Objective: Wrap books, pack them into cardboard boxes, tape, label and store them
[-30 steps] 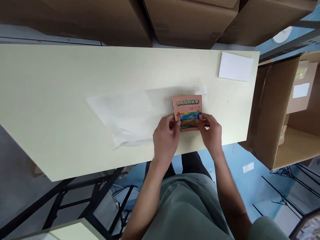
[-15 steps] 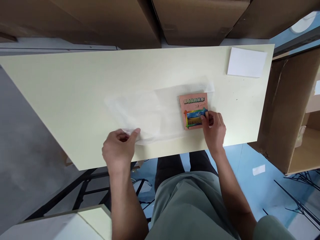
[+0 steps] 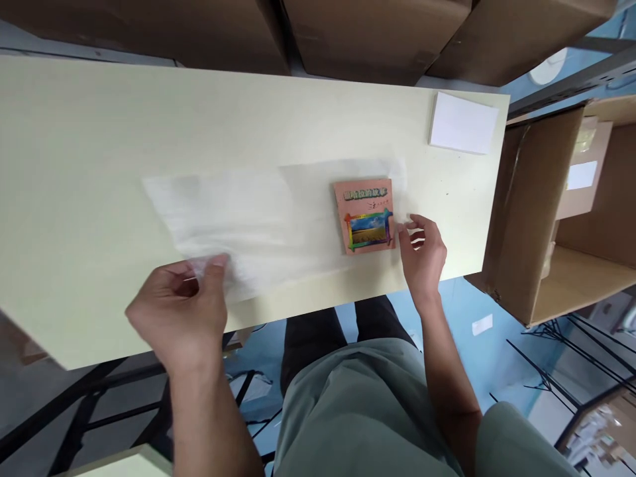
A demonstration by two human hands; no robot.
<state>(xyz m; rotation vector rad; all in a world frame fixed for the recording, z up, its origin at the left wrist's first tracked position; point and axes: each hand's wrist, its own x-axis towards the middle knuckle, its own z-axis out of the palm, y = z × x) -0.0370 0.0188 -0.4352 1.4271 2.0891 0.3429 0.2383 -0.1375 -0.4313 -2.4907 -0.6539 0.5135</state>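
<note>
Book: pink cover facing up, Chinese title along the top, below it a picture of blue sky over a golden field in a rainbow-coloured frame; it lies slightly turned on the right part of the translucent sheet, with neither hand on it
Translucent sheet: thin, whitish and wrinkled, spread left to right over the table, its left part bare
Left hand: gripping the sheet's near left corner between thumb and fingers, at the table's near edge
Right hand: just right of the book, by the sheet's right edge, thumb and forefinger close together and the other fingers curled; whether they pinch the sheet cannot be told
Table: pale cream top, running across the view under the sheet
White rectangular block: flat at the table's far right corner, well apart from the book
Brown cardboard boxes: in a row beyond the table's far edge
Open carton: just past the table's right end, a smaller box with a white label inside
Person: grey-green shirt and dark trousers, at the table's near side
</note>
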